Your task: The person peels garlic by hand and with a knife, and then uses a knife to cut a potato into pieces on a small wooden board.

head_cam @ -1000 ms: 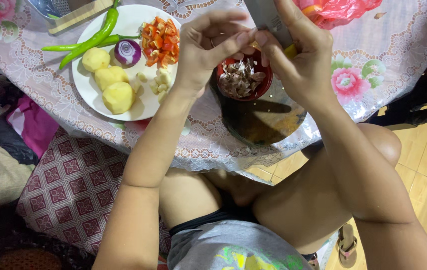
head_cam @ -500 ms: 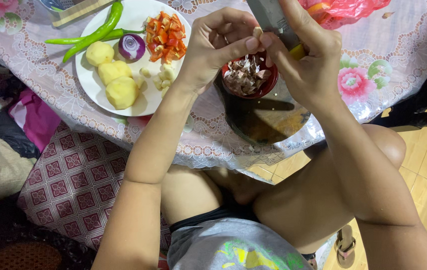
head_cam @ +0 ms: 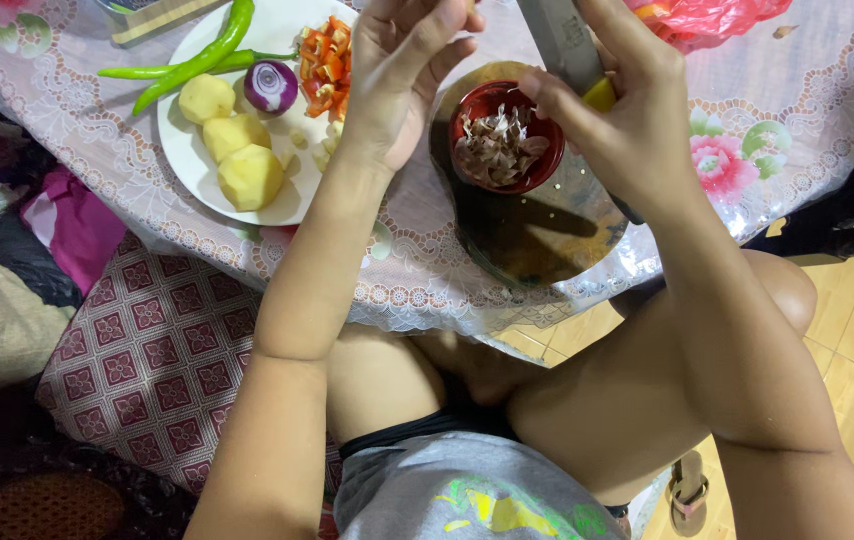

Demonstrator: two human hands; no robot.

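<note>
Left hand (head_cam: 387,80) drawn apart from right hand (head_cam: 627,120), fingers now spread, right fingers gripping knife (head_cam: 562,45) over red bowl (head_cam: 467,105)

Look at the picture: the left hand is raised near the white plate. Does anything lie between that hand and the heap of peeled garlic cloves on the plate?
Nothing visible does. The left hand hovers open over the right edge of the white plate, and the peeled garlic cloves lie just beside and below it. The red bowl of skins stands off to the right.

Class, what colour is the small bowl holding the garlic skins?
The small bowl is dark red, seen in the head view, below the right hand holding a knife.
</note>
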